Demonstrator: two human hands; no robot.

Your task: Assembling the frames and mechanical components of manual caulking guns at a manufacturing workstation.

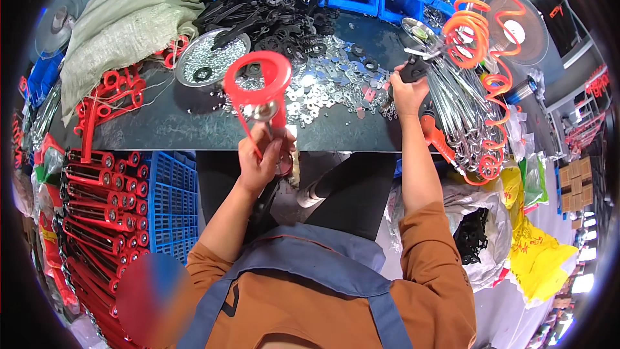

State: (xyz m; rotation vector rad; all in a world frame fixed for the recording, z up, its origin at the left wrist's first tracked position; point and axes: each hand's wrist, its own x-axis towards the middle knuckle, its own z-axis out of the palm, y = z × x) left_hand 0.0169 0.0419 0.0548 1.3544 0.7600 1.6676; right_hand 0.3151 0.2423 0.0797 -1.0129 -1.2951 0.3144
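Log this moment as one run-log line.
left hand: holds red ring-topped part | right hand: grips black tool handle | dark table: loose washers

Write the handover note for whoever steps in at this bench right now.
Left hand: holds a red ring-topped part upright by its stem, above the table's near edge.
Right hand: grips a black tool handle at the bench's right side, beside the bundle of metal rods.
Loose washers lie spread on the table; black parts are piled behind them.
Done: red assembled pieces are stacked in the blue crate at left.
Left: the part in hand is not yet in the crate.
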